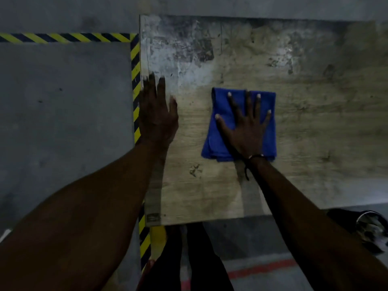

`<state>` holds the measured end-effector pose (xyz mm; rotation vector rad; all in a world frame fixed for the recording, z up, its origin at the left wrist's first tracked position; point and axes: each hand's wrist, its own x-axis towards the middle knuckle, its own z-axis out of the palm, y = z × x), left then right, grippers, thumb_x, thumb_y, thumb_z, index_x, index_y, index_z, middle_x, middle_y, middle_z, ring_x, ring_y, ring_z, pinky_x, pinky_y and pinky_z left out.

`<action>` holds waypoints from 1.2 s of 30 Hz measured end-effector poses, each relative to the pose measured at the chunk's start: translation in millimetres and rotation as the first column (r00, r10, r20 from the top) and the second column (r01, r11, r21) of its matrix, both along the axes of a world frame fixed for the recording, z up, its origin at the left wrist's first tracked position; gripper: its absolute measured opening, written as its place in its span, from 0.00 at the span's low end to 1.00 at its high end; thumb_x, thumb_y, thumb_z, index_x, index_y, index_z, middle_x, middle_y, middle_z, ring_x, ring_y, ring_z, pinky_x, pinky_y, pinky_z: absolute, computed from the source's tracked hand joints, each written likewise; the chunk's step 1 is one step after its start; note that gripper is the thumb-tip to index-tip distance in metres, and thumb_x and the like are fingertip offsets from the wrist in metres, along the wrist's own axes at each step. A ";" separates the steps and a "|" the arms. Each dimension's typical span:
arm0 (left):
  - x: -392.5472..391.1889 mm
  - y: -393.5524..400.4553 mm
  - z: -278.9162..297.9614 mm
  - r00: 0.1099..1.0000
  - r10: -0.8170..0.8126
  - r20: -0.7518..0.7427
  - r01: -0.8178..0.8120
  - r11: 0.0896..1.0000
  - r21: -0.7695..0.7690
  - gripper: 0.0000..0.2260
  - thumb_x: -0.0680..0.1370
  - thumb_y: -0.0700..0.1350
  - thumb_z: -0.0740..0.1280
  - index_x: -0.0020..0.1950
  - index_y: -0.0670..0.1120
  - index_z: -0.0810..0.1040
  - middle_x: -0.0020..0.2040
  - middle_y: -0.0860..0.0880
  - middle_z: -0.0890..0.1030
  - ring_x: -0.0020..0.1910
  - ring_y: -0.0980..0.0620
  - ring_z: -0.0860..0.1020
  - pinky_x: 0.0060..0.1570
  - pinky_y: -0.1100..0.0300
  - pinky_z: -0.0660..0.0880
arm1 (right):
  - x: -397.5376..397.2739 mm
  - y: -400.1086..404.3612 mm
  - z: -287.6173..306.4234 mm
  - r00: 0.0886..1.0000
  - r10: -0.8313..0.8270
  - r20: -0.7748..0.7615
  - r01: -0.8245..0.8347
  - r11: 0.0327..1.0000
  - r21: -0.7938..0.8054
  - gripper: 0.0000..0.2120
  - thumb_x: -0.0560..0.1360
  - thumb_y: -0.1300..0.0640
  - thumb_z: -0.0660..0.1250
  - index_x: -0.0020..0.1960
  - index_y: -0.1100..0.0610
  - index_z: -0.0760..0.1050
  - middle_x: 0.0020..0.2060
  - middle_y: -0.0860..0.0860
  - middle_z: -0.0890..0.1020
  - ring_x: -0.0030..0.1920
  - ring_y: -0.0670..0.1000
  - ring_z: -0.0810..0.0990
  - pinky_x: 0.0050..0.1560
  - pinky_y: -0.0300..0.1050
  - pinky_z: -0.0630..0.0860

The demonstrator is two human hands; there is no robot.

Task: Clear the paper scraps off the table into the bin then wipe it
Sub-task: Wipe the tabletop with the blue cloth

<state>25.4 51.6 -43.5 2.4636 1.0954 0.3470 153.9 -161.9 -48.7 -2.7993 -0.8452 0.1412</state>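
Out on the left, hazard tape [135,66] is seen running along the table's edge, and right beside it the left hand [157,116] is laid flat on the table [315,101], fingers straight and pointing away, held close together; nothing is gripped by it. It looks to be used as a brace at the left edge.

Moving to the middle: the blue cloth [222,131] is found folded into a rectangle, its long axis running away from the body, well apart from the left hand. It is pressed down by the right hand [245,131], fingers spread wide across the fabric, palm flat, not curled round it.

No paper scraps can be made out on the tabletop, so the wiping step is judged to be in hand. Further right a broad stretch of stained wood is left uncovered, and that is where the cloth would most likely be pushed. At the lower right corner, a dark bin [371,232] is glimpsed below the table edge, contents unclear.
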 end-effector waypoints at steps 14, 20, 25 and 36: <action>7.0 1.0 4.0 0.999 0.053 -0.002 -0.053 0.998 0.037 0.27 0.84 0.52 0.63 0.82 0.47 0.65 0.84 0.45 0.61 0.83 0.43 0.60 0.81 0.48 0.57 | 24.9 33.0 3.7 0.991 0.135 -0.022 -0.136 0.990 -0.044 0.37 0.79 0.24 0.54 0.84 0.35 0.51 0.86 0.47 0.47 0.86 0.56 0.41 0.80 0.72 0.44; 7.3 2.2 4.3 0.999 0.038 -0.027 -0.037 0.998 0.047 0.29 0.84 0.52 0.62 0.83 0.47 0.63 0.85 0.45 0.58 0.84 0.45 0.57 0.82 0.46 0.57 | 91.5 143.9 -5.3 0.998 0.066 0.018 -0.067 0.998 0.012 0.39 0.78 0.23 0.51 0.84 0.38 0.54 0.86 0.51 0.51 0.86 0.60 0.46 0.79 0.75 0.45; 5.0 5.3 3.6 1.000 0.014 -0.010 -0.014 1.000 0.003 0.30 0.82 0.50 0.65 0.84 0.45 0.63 0.85 0.44 0.58 0.85 0.44 0.56 0.82 0.46 0.55 | 57.5 160.3 0.6 0.962 0.267 0.050 -0.268 0.963 0.008 0.37 0.80 0.24 0.53 0.84 0.39 0.55 0.86 0.51 0.51 0.86 0.59 0.45 0.79 0.73 0.45; 9.3 1.7 11.2 0.998 0.057 0.014 -0.057 0.998 -0.001 0.29 0.83 0.49 0.65 0.84 0.45 0.63 0.85 0.46 0.58 0.85 0.47 0.56 0.83 0.52 0.53 | 122.0 212.7 -1.4 0.992 0.129 0.004 -0.129 0.990 0.050 0.38 0.78 0.23 0.51 0.84 0.37 0.54 0.86 0.50 0.50 0.86 0.59 0.44 0.80 0.74 0.41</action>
